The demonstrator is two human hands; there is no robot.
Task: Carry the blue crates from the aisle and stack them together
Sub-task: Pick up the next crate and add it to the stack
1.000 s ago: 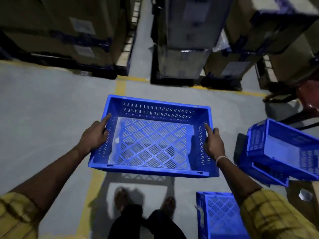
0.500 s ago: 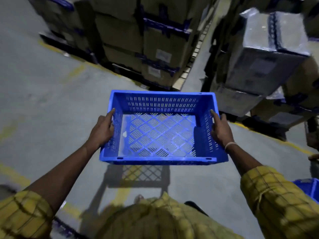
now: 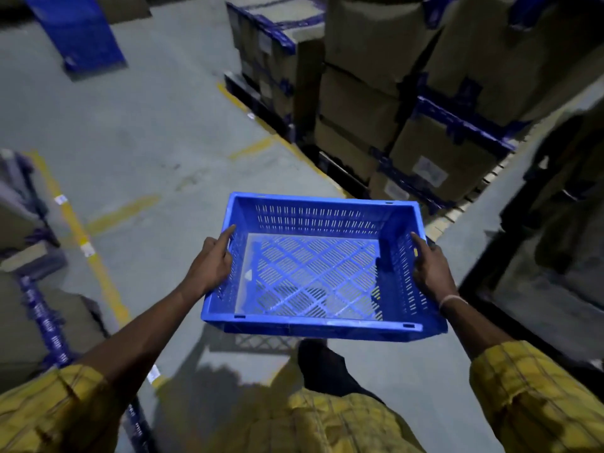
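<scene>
- A blue plastic crate (image 3: 313,266), empty and open-topped, is carried level above a grey warehouse floor (image 3: 137,132), sitting just below the centre of the view toward 5 o'clock.
- Its walls are pierced with rows of narrow vertical slots; its base is a diamond lattice of slotted panels, and the rim runs as a solid band all round.
- The crate's shadow falls on the floor beneath its near edge, at 6 o'clock.
- The left hand (image 3: 212,266) grips the crate's left short wall at 9 o'clock of the crate, the index finger laid straight along the rim and the other fingers curled round the outside.
- The right hand (image 3: 431,273) grips the opposite short wall at 3 o'clock, index finger likewise stretched along the rim; a pale band circles that wrist.
- Both forearms reach forward bare from rolled yellow checked sleeves (image 3: 536,397).
- Stacked cardboard cartons (image 3: 438,93) bound with blue tape stand on pallets from 12 to 2 o'clock.
- Yellow floor lines (image 3: 81,230) run at 9 o'clock, beside more taped cartons at the left edge.
- A blue upright panel (image 3: 78,31) stands at 11 o'clock.
</scene>
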